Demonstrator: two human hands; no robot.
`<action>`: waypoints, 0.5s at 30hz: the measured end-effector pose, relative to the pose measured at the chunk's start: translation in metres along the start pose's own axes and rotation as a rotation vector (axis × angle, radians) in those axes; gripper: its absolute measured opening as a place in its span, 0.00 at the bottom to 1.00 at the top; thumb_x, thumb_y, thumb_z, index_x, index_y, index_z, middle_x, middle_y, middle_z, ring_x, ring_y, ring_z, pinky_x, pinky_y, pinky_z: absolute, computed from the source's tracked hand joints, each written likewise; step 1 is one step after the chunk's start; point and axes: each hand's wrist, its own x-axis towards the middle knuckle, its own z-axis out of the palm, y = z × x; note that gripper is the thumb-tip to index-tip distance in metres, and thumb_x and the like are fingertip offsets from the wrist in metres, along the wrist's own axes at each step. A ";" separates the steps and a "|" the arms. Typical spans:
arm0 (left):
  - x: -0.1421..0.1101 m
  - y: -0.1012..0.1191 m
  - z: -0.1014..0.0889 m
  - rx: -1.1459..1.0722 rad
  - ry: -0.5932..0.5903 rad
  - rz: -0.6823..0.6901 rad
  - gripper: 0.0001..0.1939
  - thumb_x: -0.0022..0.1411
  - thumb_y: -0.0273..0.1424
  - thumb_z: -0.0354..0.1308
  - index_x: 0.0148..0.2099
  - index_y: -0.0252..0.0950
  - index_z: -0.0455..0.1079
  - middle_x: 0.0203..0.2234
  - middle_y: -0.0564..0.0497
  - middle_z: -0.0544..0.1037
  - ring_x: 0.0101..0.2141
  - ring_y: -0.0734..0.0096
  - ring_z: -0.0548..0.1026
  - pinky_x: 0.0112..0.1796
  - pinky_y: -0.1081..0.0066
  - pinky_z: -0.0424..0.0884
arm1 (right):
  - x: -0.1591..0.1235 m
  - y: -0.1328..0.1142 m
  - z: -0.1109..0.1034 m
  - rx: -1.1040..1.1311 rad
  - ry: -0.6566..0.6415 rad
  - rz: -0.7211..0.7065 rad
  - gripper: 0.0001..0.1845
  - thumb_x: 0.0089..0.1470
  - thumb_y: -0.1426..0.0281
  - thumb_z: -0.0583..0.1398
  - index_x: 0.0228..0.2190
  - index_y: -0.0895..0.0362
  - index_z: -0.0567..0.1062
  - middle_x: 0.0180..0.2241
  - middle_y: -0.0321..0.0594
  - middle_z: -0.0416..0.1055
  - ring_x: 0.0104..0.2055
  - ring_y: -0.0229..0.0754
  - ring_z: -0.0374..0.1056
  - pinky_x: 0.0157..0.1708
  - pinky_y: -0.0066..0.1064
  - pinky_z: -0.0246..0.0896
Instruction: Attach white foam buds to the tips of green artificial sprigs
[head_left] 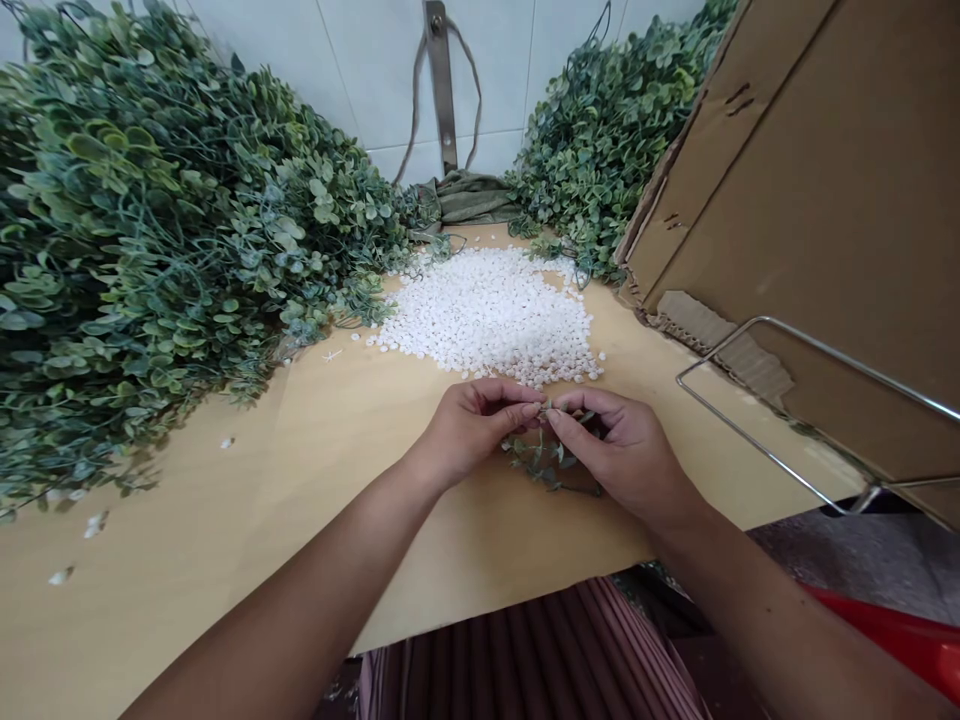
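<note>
My left hand (472,425) and my right hand (619,445) meet over the near middle of a pale wooden table (225,520). Both pinch the top of a small green artificial leaf sprig (544,462), whose leaves hang down between my hands onto the table. My fingertips touch at the sprig's stem end; whether a small white piece is pinched there I cannot make out. Just beyond my hands lies a heap of small white plastic pieces (491,310).
A big pile of artificial leafy sprigs (150,250) covers the left of the table; a smaller pile (600,150) sits at the back right. A cardboard box (817,200) and a metal wire frame (787,400) stand on the right. Stray white pieces (94,523) lie near left.
</note>
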 end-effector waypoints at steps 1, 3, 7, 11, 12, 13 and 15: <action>0.000 0.000 0.000 0.000 -0.005 0.000 0.09 0.41 0.29 0.67 0.30 0.33 0.76 0.20 0.54 0.76 0.23 0.79 0.70 0.26 0.75 0.65 | 0.000 0.000 0.000 -0.004 0.006 -0.014 0.06 0.49 0.70 0.58 0.24 0.59 0.72 0.24 0.38 0.70 0.27 0.37 0.65 0.28 0.28 0.62; 0.000 0.001 0.000 -0.003 -0.015 0.006 0.10 0.41 0.29 0.67 0.30 0.33 0.77 0.22 0.53 0.76 0.23 0.79 0.70 0.26 0.75 0.65 | 0.000 0.000 0.000 -0.011 0.017 -0.040 0.06 0.50 0.71 0.58 0.24 0.59 0.72 0.25 0.38 0.71 0.28 0.38 0.66 0.29 0.28 0.62; 0.000 0.001 -0.001 0.009 -0.040 0.015 0.09 0.42 0.30 0.67 0.30 0.33 0.76 0.21 0.54 0.75 0.22 0.80 0.69 0.26 0.76 0.65 | -0.001 0.000 0.000 -0.028 0.032 -0.075 0.05 0.49 0.72 0.58 0.24 0.59 0.72 0.25 0.38 0.70 0.27 0.37 0.65 0.27 0.27 0.62; -0.002 0.002 -0.002 0.011 -0.067 0.023 0.11 0.43 0.32 0.67 0.31 0.33 0.76 0.20 0.54 0.75 0.22 0.80 0.69 0.25 0.77 0.65 | -0.001 0.001 -0.001 -0.041 0.051 -0.098 0.05 0.49 0.73 0.57 0.24 0.59 0.72 0.23 0.37 0.69 0.26 0.36 0.65 0.26 0.27 0.61; -0.002 0.002 -0.002 0.010 -0.074 0.023 0.11 0.43 0.32 0.67 0.31 0.32 0.75 0.20 0.54 0.75 0.22 0.80 0.70 0.26 0.77 0.65 | -0.001 0.000 -0.001 -0.044 0.050 -0.101 0.05 0.49 0.73 0.57 0.24 0.59 0.72 0.23 0.36 0.69 0.26 0.36 0.64 0.26 0.27 0.61; -0.002 0.002 -0.002 0.011 -0.078 0.022 0.11 0.43 0.33 0.67 0.31 0.32 0.75 0.20 0.54 0.75 0.22 0.80 0.70 0.25 0.77 0.65 | -0.001 0.000 -0.001 -0.046 0.048 -0.106 0.05 0.49 0.73 0.57 0.24 0.59 0.72 0.23 0.36 0.69 0.25 0.36 0.64 0.25 0.27 0.61; -0.003 0.003 -0.002 0.009 -0.081 0.020 0.12 0.43 0.34 0.67 0.31 0.32 0.75 0.20 0.54 0.75 0.22 0.80 0.70 0.25 0.77 0.65 | -0.001 -0.001 -0.001 -0.050 0.047 -0.120 0.05 0.49 0.74 0.57 0.24 0.58 0.72 0.22 0.35 0.68 0.25 0.35 0.64 0.25 0.26 0.60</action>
